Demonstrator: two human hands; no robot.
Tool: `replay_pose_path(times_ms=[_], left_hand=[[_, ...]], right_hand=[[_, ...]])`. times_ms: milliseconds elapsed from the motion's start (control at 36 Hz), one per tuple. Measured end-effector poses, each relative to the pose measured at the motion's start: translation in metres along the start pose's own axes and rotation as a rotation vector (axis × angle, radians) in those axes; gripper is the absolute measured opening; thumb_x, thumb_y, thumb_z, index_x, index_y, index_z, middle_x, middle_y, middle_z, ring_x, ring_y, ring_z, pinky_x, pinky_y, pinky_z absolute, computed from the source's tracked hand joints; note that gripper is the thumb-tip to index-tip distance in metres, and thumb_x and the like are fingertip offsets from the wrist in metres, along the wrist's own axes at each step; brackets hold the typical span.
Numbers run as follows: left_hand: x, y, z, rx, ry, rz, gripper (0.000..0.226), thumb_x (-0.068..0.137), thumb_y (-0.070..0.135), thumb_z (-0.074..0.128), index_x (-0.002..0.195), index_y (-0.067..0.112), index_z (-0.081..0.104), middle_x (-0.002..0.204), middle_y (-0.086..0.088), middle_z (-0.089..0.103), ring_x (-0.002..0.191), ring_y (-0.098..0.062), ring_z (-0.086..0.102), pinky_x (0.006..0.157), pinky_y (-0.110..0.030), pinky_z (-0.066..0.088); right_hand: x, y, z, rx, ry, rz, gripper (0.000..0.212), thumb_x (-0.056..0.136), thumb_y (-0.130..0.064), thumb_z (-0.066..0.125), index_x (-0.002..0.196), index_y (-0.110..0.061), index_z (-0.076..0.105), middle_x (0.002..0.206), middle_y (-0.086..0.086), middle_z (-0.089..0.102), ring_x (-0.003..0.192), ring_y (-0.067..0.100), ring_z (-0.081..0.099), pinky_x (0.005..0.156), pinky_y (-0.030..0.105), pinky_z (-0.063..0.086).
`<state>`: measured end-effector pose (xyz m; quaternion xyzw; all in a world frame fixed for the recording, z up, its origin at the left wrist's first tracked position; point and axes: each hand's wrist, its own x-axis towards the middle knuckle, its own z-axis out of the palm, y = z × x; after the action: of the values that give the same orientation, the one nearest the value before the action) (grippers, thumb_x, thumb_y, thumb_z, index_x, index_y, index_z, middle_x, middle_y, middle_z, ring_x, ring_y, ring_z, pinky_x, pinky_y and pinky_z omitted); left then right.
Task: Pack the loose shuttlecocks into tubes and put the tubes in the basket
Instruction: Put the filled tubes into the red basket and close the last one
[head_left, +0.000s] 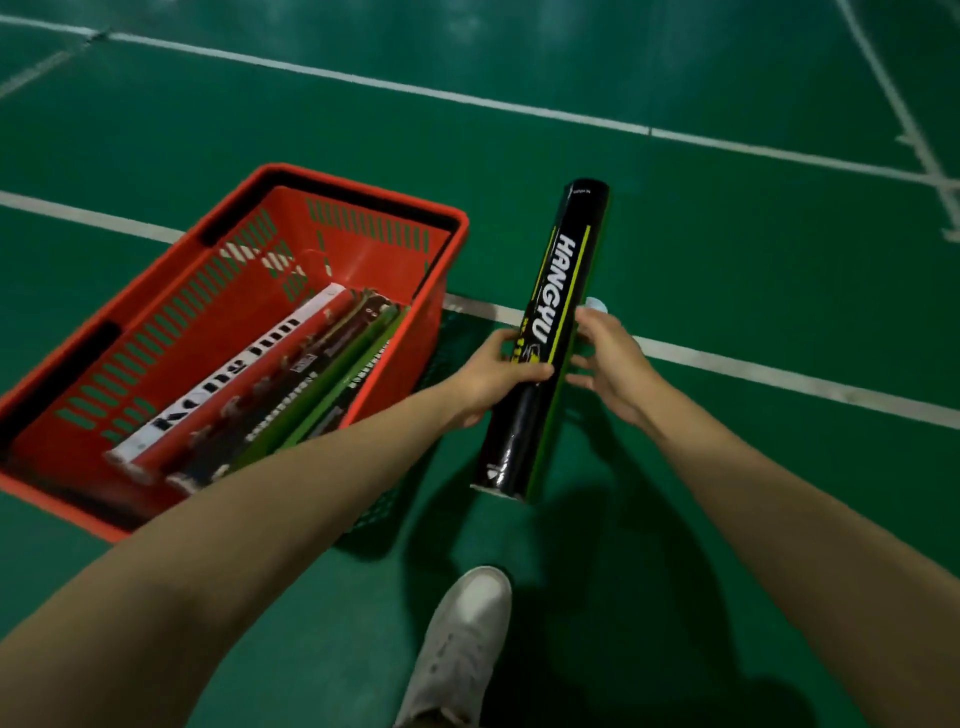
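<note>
Just beside the basket (363, 193), off its right-hand wall, the fingers (527, 372) of the left hand (493, 375) are curled around the black tube (567, 270) and grasp it a little below mid-length. The right hand (609, 358) lies against the tube's opposite side with its fingers spread. Whether they grip or only steady the tube cannot be determined. A small pale object (596, 305) shows at the right fingertips; its identity is unclear.

The black tube is held above the floor (753, 249), tilted, with its far end pointing away from the basket's near corner and its near end toward the shoe (462, 639). It does not touch the basket.

Inside the basket, several packed tubes (228, 376) lie side by side along the bottom, parallel to the long walls.

Handling notes, as a judgement: the tube appears to be stiff, light cardboard with a glossy, possibly slippery skin. Grasp it around the middle for balance and avoid squeezing, since the wall may dent and the feathers inside are fragile. Keep the end caps seated when lowering it alongside the others.
</note>
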<state>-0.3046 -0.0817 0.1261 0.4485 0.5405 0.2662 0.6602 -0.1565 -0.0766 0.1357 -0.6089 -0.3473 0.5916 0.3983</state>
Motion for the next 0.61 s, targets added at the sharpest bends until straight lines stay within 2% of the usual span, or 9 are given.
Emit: replay_pose_path(times_ms=[56, 139, 222, 278, 333, 389, 472, 556, 611], left_hand=[[0.014, -0.017, 0.001, 0.041, -0.021, -0.035, 0.064, 0.08, 0.002, 0.07, 0.132, 0.016, 0.036, 0.09, -0.004, 0.06, 0.069, -0.015, 0.065, 0.06, -0.023, 0.055], [0.032, -0.039, -0.001, 0.12, -0.035, -0.075, 0.066, 0.076, 0.001, 0.073, 0.127, 0.022, 0.038, 0.109, -0.01, 0.053, 0.088, -0.027, 0.062, 0.079, -0.041, 0.056], [0.047, -0.056, -0.003, 0.251, -0.051, -0.107, 0.07, 0.074, -0.002, 0.072, 0.129, 0.02, 0.034, 0.111, -0.013, 0.052, 0.085, -0.025, 0.059, 0.075, -0.039, 0.055], [0.06, -0.061, -0.002, 0.307, -0.052, -0.143, 0.08, 0.069, 0.001, 0.075, 0.131, 0.022, 0.029, 0.112, -0.017, 0.054, 0.088, -0.028, 0.06, 0.08, -0.045, 0.055], [0.075, -0.063, 0.002, 0.397, -0.033, -0.13, 0.099, 0.057, 0.019, 0.084, 0.136, 0.028, 0.025, 0.122, -0.013, 0.052, 0.101, -0.026, 0.058, 0.09, -0.046, 0.051], [0.09, -0.063, 0.006, 0.441, -0.027, -0.105, 0.108, 0.058, 0.029, 0.087, 0.143, 0.03, 0.02, 0.125, -0.001, 0.044, 0.114, -0.021, 0.05, 0.1, -0.037, 0.044], [0.11, -0.065, 0.012, 0.496, -0.001, -0.053, 0.101, 0.066, 0.031, 0.084, 0.146, 0.028, 0.023, 0.118, 0.002, 0.045, 0.11, -0.017, 0.049, 0.095, -0.026, 0.04], [0.121, -0.074, 0.017, 0.573, 0.014, -0.043, 0.102, 0.052, 0.047, 0.073, 0.142, 0.032, 0.029, 0.125, -0.006, 0.052, 0.109, -0.023, 0.056, 0.097, -0.035, 0.046], [0.125, -0.08, 0.017, 0.595, 0.001, -0.065, 0.101, 0.048, 0.052, 0.067, 0.14, 0.033, 0.03, 0.123, -0.009, 0.052, 0.106, -0.025, 0.057, 0.097, -0.036, 0.046]], right_hand=[[0.024, 0.006, -0.007, 0.016, 0.023, 0.029, 0.022, 0.097, -0.033, 0.048, 0.116, -0.021, 0.045, 0.102, -0.008, 0.061, 0.094, 0.017, 0.06, 0.086, 0.042, 0.045], [0.059, 0.018, -0.016, 0.05, 0.101, 0.058, 0.048, 0.09, -0.034, 0.061, 0.128, -0.022, 0.033, 0.131, 0.001, 0.053, 0.115, 0.023, 0.054, 0.098, 0.056, 0.04], [0.085, 0.041, -0.021, 0.102, 0.131, 0.092, 0.063, 0.087, -0.032, 0.065, 0.135, -0.023, 0.026, 0.13, 0.0, 0.053, 0.116, 0.024, 0.053, 0.099, 0.061, 0.037], [0.097, 0.061, -0.021, 0.156, 0.134, 0.102, 0.058, 0.088, -0.028, 0.065, 0.132, -0.025, 0.027, 0.127, -0.001, 0.054, 0.113, 0.023, 0.054, 0.097, 0.062, 0.039], [0.106, 0.079, -0.021, 0.222, 0.141, 0.118, 0.059, 0.088, -0.024, 0.065, 0.132, -0.023, 0.027, 0.125, 0.001, 0.055, 0.113, 0.024, 0.055, 0.095, 0.062, 0.041], [0.114, 0.093, -0.023, 0.249, 0.138, 0.157, 0.062, 0.086, -0.024, 0.067, 0.133, -0.018, 0.028, 0.124, 0.004, 0.056, 0.112, 0.028, 0.056, 0.095, 0.063, 0.041], [0.128, 0.104, -0.028, 0.231, 0.116, 0.181, 0.069, 0.08, -0.026, 0.073, 0.133, -0.018, 0.03, 0.124, 0.006, 0.058, 0.107, 0.028, 0.059, 0.093, 0.061, 0.043], [0.149, 0.095, -0.042, 0.217, 0.226, 0.082, 0.089, 0.079, -0.023, 0.075, 0.142, -0.023, 0.013, 0.126, 0.008, 0.054, 0.104, 0.024, 0.059, 0.086, 0.047, 0.049], [0.168, 0.082, -0.057, 0.225, 0.29, 0.006, 0.104, 0.076, -0.026, 0.077, 0.147, -0.03, 0.001, 0.136, 0.01, 0.046, 0.115, 0.026, 0.054, 0.094, 0.047, 0.045]])
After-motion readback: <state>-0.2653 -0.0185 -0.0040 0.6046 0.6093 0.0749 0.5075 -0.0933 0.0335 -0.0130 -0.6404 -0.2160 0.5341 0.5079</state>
